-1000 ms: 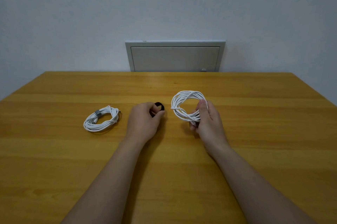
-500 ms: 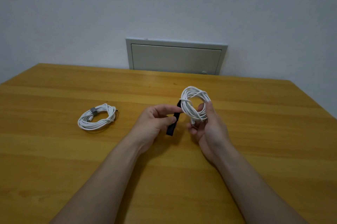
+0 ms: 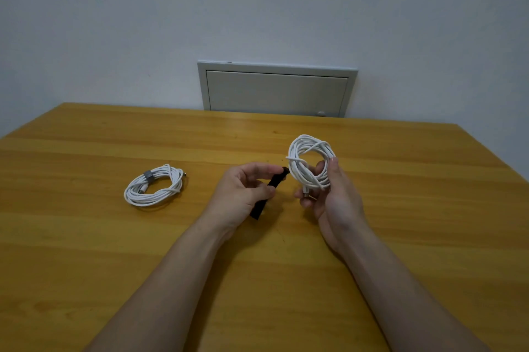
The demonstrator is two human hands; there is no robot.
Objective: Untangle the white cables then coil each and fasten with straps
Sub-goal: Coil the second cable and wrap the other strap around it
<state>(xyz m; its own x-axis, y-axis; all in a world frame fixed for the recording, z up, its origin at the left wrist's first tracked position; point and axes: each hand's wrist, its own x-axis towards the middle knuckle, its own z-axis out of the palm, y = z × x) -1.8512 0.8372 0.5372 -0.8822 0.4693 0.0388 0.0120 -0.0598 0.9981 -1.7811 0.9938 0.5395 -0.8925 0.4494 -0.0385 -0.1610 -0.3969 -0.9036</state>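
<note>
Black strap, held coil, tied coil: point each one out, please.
black strap (image 3: 258,208), head view, its lower free end.
held coil (image 3: 297,172), head view, left bundle of strands.
tied coil (image 3: 154,197), head view, nearest strands.

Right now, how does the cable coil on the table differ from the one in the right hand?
The table coil lies flat on the table; the held coil stands upright in the right hand. The table coil wears a grey strap; the held coil has none, and the left hand pinches a black strap beside it. Both are white, wound in round loops.
</note>
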